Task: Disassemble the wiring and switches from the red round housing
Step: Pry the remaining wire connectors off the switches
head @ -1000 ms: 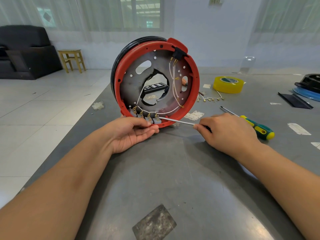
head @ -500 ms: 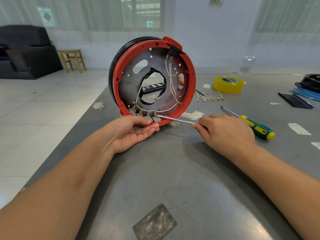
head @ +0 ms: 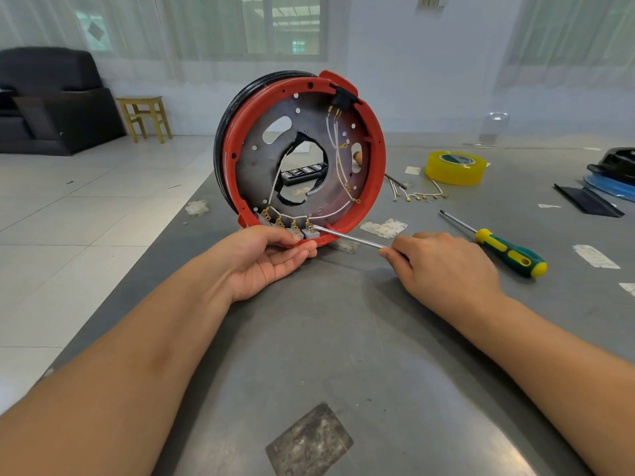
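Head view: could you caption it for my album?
Left hand steadies red housing; right hand works a screwdriver at its switches.

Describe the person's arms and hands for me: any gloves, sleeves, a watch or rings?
Both forearms are bare for as far as the picture shows them, with no sleeves in view. The left hand and the right hand wear no gloves. No watch, bracelet or ring shows on either wrist or on the fingers that can be seen. The arms enter from the bottom corners of the view.

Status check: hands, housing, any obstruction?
Left hand grips red housing at its bottom rim. Right hand holds screwdriver, tip at the rightmost switch. White wires still attached; nothing in the way.
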`<state>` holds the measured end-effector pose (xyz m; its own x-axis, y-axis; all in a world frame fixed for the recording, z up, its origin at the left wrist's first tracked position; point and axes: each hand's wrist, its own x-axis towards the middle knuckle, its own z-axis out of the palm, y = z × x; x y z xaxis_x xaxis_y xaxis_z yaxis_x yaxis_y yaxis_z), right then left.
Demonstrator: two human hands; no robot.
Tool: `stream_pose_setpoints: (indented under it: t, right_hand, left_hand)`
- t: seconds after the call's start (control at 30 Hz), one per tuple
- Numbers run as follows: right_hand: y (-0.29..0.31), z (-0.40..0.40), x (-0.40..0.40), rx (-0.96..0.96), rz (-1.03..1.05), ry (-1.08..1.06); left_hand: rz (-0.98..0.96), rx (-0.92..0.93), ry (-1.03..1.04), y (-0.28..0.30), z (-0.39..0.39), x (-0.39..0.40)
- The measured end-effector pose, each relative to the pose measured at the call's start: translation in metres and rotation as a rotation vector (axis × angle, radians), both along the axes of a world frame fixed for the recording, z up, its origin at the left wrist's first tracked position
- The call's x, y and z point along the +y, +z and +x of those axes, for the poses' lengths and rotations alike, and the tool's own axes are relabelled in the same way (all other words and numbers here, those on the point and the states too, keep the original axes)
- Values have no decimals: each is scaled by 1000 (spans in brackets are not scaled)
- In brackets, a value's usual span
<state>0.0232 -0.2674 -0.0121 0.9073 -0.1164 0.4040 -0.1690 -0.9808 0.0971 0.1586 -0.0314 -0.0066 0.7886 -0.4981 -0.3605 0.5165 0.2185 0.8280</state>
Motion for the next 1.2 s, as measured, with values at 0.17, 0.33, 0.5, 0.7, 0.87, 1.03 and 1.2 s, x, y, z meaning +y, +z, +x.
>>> stream_pose_setpoints:
  t: [0.17, 0.33, 0.5, 0.7, 0.87, 1.03, 1.2]
  right_hand:
    - [-2, 5, 9, -24, 107, 9]
    - [0, 3, 6, -40, 106, 10]
    - [9, -1, -10, -66, 24, 4]
    - [18, -3, -18, 23, -20, 49]
    - [22, -2, -19, 53, -53, 46]
    - [25, -1, -21, 81, -72, 45]
    - [24, -2, -16, 75, -61, 47]
  left_hand:
    - [-31, 19, -24, 0, -4, -2]
    - [-29, 18, -20, -1, -4, -3]
    - [-15, 10, -22, -2, -4, -3]
    - [-4, 8, -24, -1, -4, -3]
    - [6, 4, -19, -2, -4, -3]
    - [7, 0, -18, -1, -6, -3]
    - [6, 0, -12, -1, -7, -3]
